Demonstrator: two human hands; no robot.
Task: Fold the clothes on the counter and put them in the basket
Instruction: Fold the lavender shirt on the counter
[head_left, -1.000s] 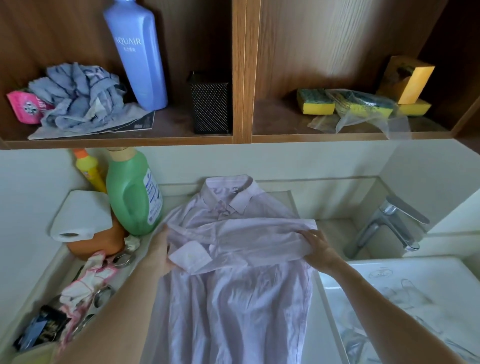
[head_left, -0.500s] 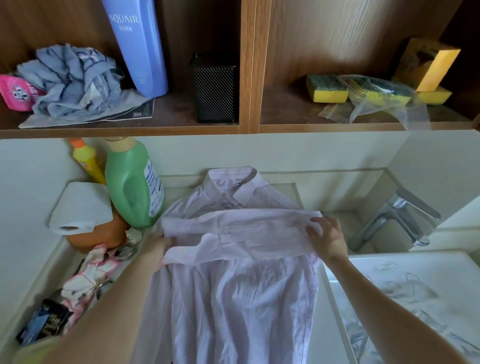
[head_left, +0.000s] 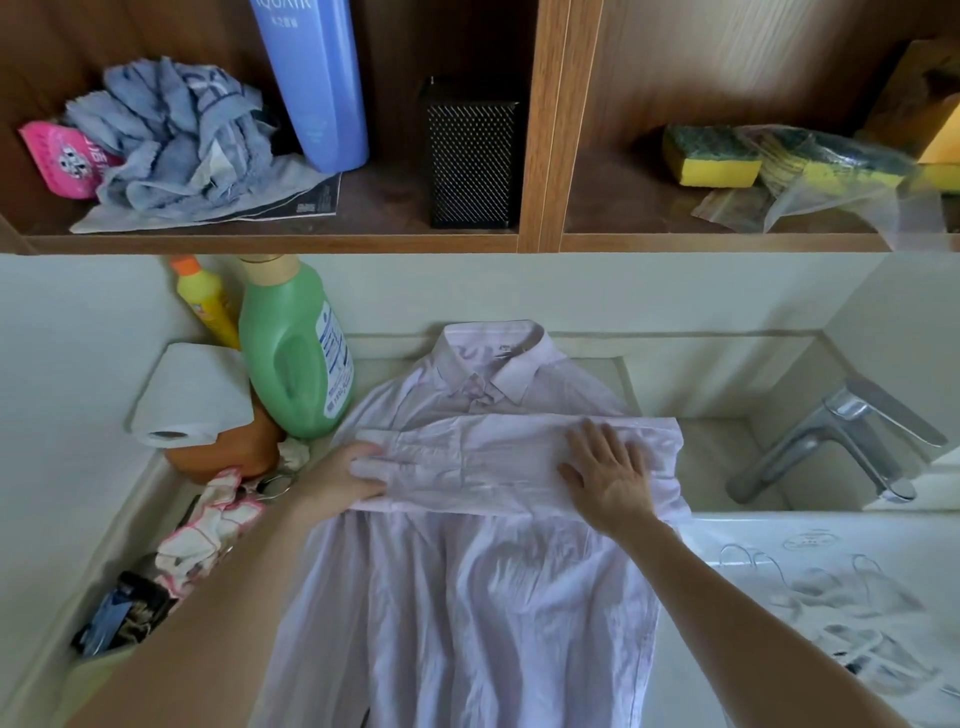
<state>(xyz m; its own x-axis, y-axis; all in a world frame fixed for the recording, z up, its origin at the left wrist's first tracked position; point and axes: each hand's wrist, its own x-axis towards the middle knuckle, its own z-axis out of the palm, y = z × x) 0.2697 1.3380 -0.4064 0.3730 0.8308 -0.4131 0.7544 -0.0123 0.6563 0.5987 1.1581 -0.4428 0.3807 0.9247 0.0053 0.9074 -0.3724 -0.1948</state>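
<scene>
A pale lilac button-up shirt (head_left: 467, 597) lies on the counter (head_left: 156, 483), collar at the far end and hem toward me. Both sleeves are folded across the chest as a flat band (head_left: 467, 457). My left hand (head_left: 337, 480) pinches the left end of that band, thumb on top and fingers tucked under the fabric. My right hand (head_left: 605, 475) lies flat on the right half of the band, fingers spread, pressing it down. No basket is in view.
A green detergent bottle (head_left: 293, 358), a yellow bottle (head_left: 205, 301), a paper roll (head_left: 192, 395) on an orange pot and a patterned cloth (head_left: 208, 530) crowd the counter's left. A tap (head_left: 831, 441) and white sink (head_left: 831, 587) lie right. Shelves above hold a blue bottle, rags and sponges.
My right hand has left the band's right edge, slid inward and flattened on the folded sleeves. The cuff at the left is now tucked in, and my left hand grips that end.
</scene>
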